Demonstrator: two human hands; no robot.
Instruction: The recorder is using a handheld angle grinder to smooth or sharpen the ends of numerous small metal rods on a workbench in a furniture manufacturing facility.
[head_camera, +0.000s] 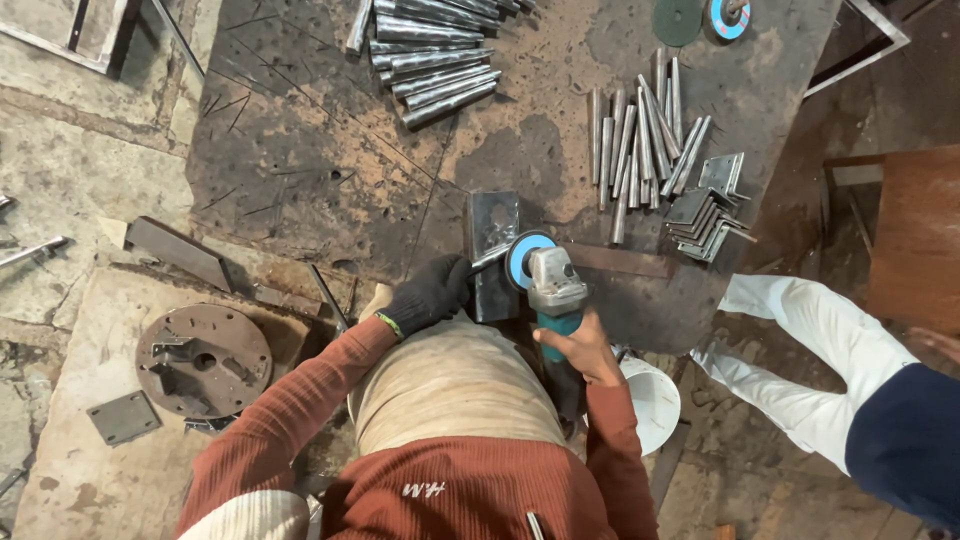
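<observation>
**Inspector:** State of the hands?

**Assistant:** The left hand (428, 293), in a black glove, is closed on the near-left edge of the steel plate (493, 228). The right hand (583, 350), bare, grips the teal body of the grinder (553, 285).

**Inspector:** Where does the plate lie?

**Assistant:** Just ahead of both sets of fingers, on the workbench (330, 150), its long axis running away from the person. The grinding disc (522, 258) meets its right edge; the left hand is nearer.

**Inspector:** Clearances?

**Assistant:** A flat bar (620, 262) lies just right of the disc. Rods (640, 135) and angle brackets (708, 210) sit beyond it. Open bench lies left of the glove. Another person's leg (810, 330) stands well apart, right.
</observation>
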